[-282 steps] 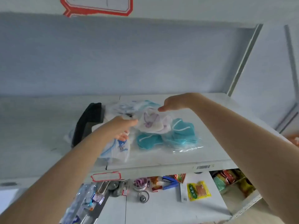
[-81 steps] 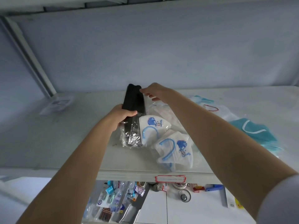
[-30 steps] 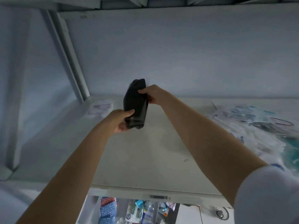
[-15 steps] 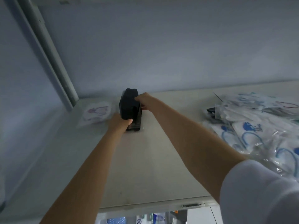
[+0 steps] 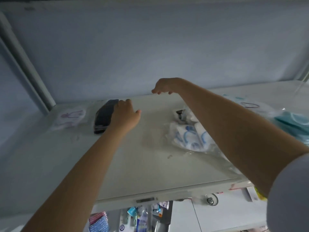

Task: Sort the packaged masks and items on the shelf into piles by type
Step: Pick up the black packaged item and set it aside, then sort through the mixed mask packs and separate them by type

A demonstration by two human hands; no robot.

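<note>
Your left hand (image 5: 125, 114) rests relaxed on the black plastic-wrapped mask pack (image 5: 104, 115), left on the white shelf (image 5: 133, 164). Your right hand (image 5: 164, 86) hovers loose and empty. Risk: your forearm could drag the clear-bagged white-and-blue masks (image 5: 190, 135) off the edge.

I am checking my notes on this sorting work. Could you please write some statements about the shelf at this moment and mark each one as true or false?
1. The black pack lies on the shelf. True.
2. The right hand holds a white mask. False: it is raised above the shelf and holds nothing.
3. The left hand is over the right side of the black pack. True.
4. The white mask with purple print lies to the right of the black pack. False: it lies to its left.
5. The teal masks lie at the far right of the shelf. True.
</note>
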